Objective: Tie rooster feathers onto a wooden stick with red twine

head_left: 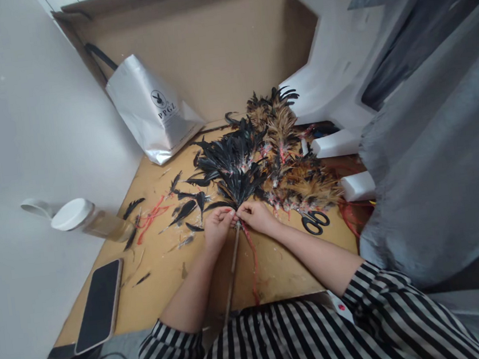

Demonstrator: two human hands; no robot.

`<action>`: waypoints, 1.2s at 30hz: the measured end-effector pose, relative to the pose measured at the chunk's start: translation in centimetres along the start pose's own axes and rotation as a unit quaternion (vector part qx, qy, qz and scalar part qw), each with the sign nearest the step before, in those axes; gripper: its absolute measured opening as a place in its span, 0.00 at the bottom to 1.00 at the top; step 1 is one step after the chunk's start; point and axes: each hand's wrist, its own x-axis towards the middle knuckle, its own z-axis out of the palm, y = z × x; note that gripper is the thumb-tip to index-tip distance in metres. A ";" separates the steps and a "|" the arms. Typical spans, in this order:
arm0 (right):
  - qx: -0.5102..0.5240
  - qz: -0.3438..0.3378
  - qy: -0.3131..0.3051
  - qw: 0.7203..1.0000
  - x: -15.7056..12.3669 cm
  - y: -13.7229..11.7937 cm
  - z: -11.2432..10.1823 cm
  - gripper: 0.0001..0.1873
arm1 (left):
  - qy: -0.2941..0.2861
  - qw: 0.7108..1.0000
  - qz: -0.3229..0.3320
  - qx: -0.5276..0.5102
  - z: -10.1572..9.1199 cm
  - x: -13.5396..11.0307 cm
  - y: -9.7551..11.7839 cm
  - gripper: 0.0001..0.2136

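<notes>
A feather duster in the making, with black feathers (pixel 242 184) fanning out from the top of a thin stick (pixel 234 261), lies in front of me on the table. My left hand (pixel 219 227) is closed, its fingertips pinched at the base of the feathers. Right beside it, my right hand (pixel 258 218) pinches the same joint from the other side. A red plastic strip (pixel 252 253) hangs from that point toward my lap. Exactly what sits between the fingertips is partly hidden. Loose black feathers (pixel 183 212) lie to the left of my hands.
Brown feather bundles (pixel 304 183) and black scissors (pixel 314 221) lie to the right. Red strips (pixel 152 217), a bottle with a white lid (pixel 92 219) and a phone (pixel 99 305) are on the left. A silver bag (pixel 149 109) leans against the cardboard (pixel 216 49) behind.
</notes>
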 end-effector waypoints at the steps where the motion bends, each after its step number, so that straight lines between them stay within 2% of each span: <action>1: -0.005 0.001 0.001 1.000 0.0 0.0 0.0 0.10 | -0.006 1.000 0.002 0.000 -0.1 0.0 -0.1 0.15; 4: -0.015 0.006 0.004 1.000 0.1 0.1 0.0 0.10 | -0.014 0.999 0.035 0.020 -0.2 -0.1 -0.3 0.18; 7: -0.028 0.018 0.004 0.999 0.3 0.3 0.1 0.09 | -0.003 0.993 0.086 0.075 -0.1 -0.6 -0.6 0.15; 13: -0.033 0.026 0.002 0.999 0.5 0.2 -0.1 0.07 | 0.023 0.949 0.198 0.245 0.1 -1.0 -1.2 0.06; 19: -0.006 0.003 -0.040 0.999 0.8 0.7 -0.2 0.06 | 0.030 0.919 0.244 0.307 -0.5 -0.5 -1.5 0.08; 25: 0.035 0.010 -0.090 0.995 0.8 0.4 -0.8 0.06 | 0.025 0.892 0.286 0.350 -0.7 -0.2 -1.9 0.10; 29: 0.083 0.019 -0.128 0.988 0.7 0.2 -1.2 0.07 | 0.007 0.895 0.269 0.356 -0.8 -0.1 -1.5 0.07; 33: 0.115 0.039 -0.151 0.981 0.7 0.4 -1.2 0.07 | -0.018 0.931 0.205 0.300 -0.7 0.0 -0.7 0.05; 36: 0.124 0.053 -0.155 0.979 0.8 0.4 -1.3 0.08 | -0.060 0.960 0.137 0.237 -0.9 0.2 -0.2 0.04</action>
